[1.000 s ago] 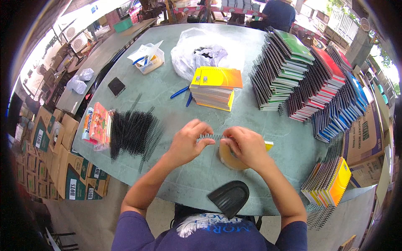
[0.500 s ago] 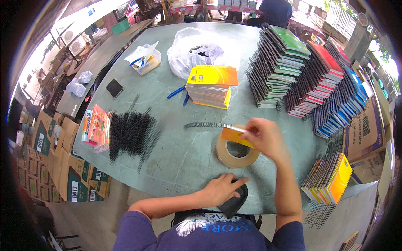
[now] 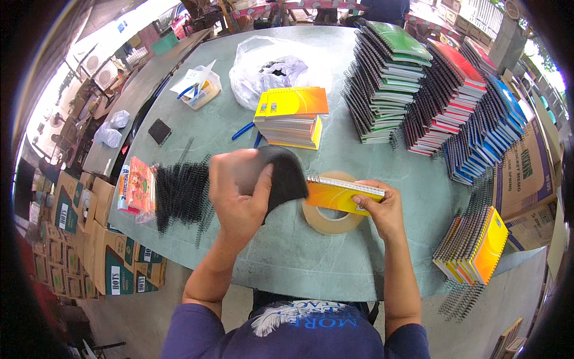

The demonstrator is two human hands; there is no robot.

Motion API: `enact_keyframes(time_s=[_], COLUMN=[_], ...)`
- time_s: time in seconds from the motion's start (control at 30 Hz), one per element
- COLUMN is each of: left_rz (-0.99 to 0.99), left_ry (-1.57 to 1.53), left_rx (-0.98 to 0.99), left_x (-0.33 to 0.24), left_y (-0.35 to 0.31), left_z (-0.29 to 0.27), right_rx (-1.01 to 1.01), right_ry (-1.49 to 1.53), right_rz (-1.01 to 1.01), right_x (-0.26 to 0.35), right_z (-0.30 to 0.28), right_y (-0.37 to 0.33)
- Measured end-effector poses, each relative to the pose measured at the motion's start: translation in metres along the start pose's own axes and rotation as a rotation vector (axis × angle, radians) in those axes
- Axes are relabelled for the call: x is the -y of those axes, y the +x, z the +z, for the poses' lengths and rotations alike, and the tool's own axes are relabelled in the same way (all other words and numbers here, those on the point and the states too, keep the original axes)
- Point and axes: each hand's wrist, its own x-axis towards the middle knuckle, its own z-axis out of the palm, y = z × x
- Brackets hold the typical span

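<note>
My left hand (image 3: 234,190) is closed around a black curved flap-like pad (image 3: 290,179), raised over the table. The pad's far end reaches the left end of a small yellow-orange notebook (image 3: 335,199); whether they touch, I cannot tell. My right hand (image 3: 385,210) pinches that notebook near its right end, thumb on the cover. White page edges and the punched edge face up. A coil shows at its left end, mostly hidden behind the pad. Just beneath the notebook lies a roll of tan tape (image 3: 323,226).
Loose black coils (image 3: 179,194) lie left, beside colourful packets (image 3: 139,185). Ahead are stacked yellow covers (image 3: 290,131), blue-handled pliers (image 3: 243,131), a plastic bag (image 3: 245,72) and a tub (image 3: 206,96). Tall notebook stacks (image 3: 382,90) stand right, with bound yellow notebooks (image 3: 469,245) nearer.
My left hand has lifted the black pad from the table's near edge up to the notebook's left end. My right hand has turned the notebook and moved slightly nearer me.
</note>
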Motion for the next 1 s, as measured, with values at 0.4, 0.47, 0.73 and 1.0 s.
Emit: enact_keyframes(time_s=[0.4,0.47,0.73,1.0], left_rz=[-0.033,0.069,0.303,0.613], left_ry=[0.064,0.05,0.193,0.336], left_rx=[0.566,0.764,0.501,0.622], left_x=[-0.008,0.002,0.044,0.036], left_y=[-0.032,-0.041,-0.023,-0.036], left_z=[-0.016,-0.016,0.004,-0.002], right_rx=[0.038,0.017,0.095,0.048], right_ry=[-0.098,-0.106,-0.103,-0.057], right_rz=[-0.124,-0.179,-0.126,-0.095], right_x=[0.004,0.003,-0.005,-0.002], right_z=[0.011,0.014,0.009,0.014], right_y=[-0.009,-0.006,-0.013,-0.008])
